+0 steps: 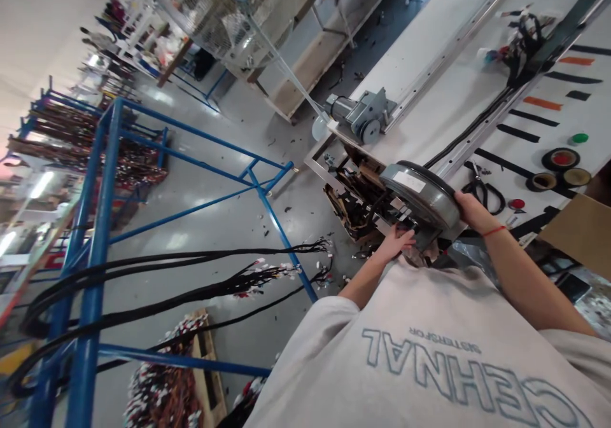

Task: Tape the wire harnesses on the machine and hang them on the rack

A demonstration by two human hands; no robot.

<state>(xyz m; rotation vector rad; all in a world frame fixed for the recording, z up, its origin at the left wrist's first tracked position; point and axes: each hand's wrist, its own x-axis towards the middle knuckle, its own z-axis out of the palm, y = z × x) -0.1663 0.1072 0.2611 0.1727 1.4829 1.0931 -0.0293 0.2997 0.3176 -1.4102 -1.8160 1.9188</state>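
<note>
A round grey drum-like machine part (422, 193) with a black rim and a pale label stands at the near end of the long white worktable. My right hand (470, 212), with a red band at the wrist, grips its right edge, its fingertips partly hidden behind the rim. Below the drum, my left hand (397, 243) has its fingers bent at a small dark part; what they hold is too small to tell. A black cable bundle (470, 132) runs from behind the drum up the table (443, 91).
A motor unit (358, 115) sits on the table's left edge. Scissors (483, 189), tape rolls (561, 158) and black and orange strips lie at right. A blue frame (191, 148) carrying black cables (167, 304) stands left, with a standing fan (238, 21) beyond.
</note>
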